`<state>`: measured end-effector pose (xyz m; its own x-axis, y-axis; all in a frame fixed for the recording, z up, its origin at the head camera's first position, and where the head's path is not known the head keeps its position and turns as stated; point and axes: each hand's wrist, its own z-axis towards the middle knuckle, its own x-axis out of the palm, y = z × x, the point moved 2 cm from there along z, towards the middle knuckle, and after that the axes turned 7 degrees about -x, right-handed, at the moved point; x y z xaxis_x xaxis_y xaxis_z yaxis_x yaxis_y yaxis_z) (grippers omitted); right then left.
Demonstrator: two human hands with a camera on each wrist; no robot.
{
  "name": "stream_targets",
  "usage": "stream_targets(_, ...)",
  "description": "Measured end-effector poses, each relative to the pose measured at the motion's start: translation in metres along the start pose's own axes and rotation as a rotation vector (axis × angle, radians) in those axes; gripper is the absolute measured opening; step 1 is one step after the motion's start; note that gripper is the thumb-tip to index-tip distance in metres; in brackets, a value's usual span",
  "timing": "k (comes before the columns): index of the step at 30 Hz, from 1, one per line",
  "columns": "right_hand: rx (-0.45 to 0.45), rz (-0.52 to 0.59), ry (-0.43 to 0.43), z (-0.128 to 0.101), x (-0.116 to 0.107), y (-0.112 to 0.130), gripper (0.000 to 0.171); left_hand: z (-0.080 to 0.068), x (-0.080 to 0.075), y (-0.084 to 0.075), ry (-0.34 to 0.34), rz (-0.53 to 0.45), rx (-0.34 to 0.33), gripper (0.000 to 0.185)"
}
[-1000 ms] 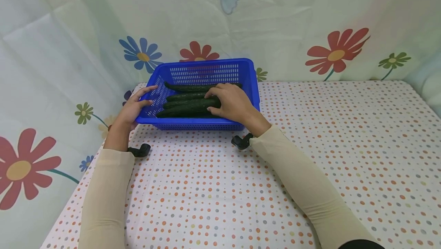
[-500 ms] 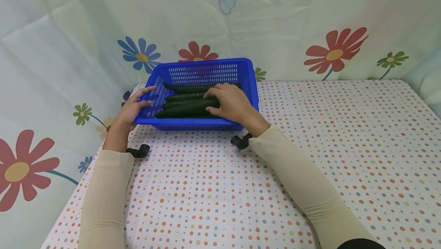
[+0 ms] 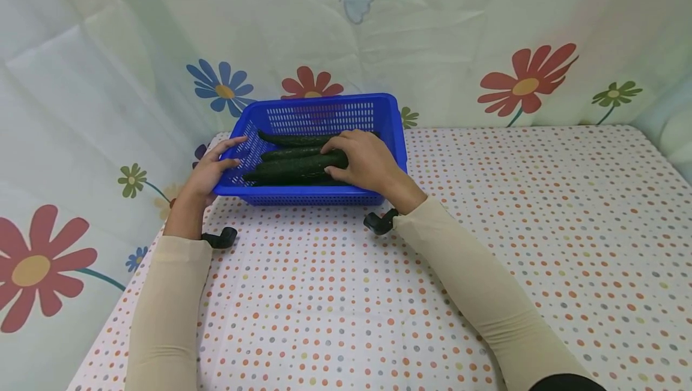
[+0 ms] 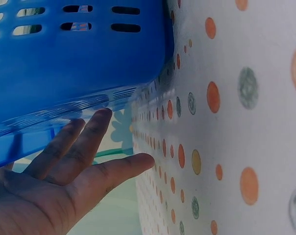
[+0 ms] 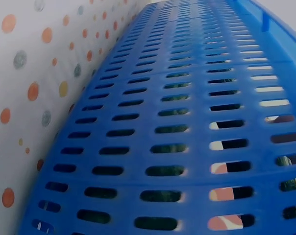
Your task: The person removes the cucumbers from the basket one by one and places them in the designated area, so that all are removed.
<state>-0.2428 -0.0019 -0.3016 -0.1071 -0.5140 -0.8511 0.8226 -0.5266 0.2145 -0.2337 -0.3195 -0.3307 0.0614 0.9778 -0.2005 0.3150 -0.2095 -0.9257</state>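
A blue slotted plastic basket [image 3: 303,191] stands against the back wall in the head view, with several dark green cucumbers lying lengthwise in it. My right hand [image 3: 364,160] reaches over its front rim and grips the right end of the front cucumber [image 3: 292,170]. Behind that lie another cucumber [image 3: 292,153] and, farthest back, a longer one [image 3: 297,139]. My left hand [image 3: 205,173] holds the basket's left rim, thumb and forefinger over the inside. The left wrist view shows other fingers [image 4: 89,142] of that hand under the basket's outer side. The right wrist view shows only the basket's slotted wall [image 5: 162,112].
A white tablecloth with coloured dots [image 3: 324,295] covers the table and stretches far to the right. Flower-printed fabric [image 3: 421,36] hangs behind and at the left. Small dark wrist cameras [image 3: 221,238] sit at both wrists, in front of the basket.
The front cucumber has risen slightly and shifted in my right hand, now covering the cucumber just behind it. My left hand stays on the rim.
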Motion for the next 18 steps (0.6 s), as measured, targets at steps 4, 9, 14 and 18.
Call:
stream_targets(4,0.017,0.025,-0.002,-0.002,-0.003,0.000,0.029,0.001,-0.001,0.000,-0.009,0.013,-0.003,0.045)
stream_targets(9,0.008,0.067,-0.024,-0.005,-0.009,0.001,0.029,0.000,-0.002,0.001,-0.017,0.058,0.004,0.044)
stream_targets(14,-0.006,0.070,-0.056,-0.009,-0.017,-0.001,0.033,0.002,-0.003,0.001,-0.012,0.065,0.018,0.044)
stream_targets(18,0.008,0.027,-0.073,-0.011,-0.024,-0.007,0.048,0.004,-0.001,0.001,-0.006,0.027,0.001,0.045)
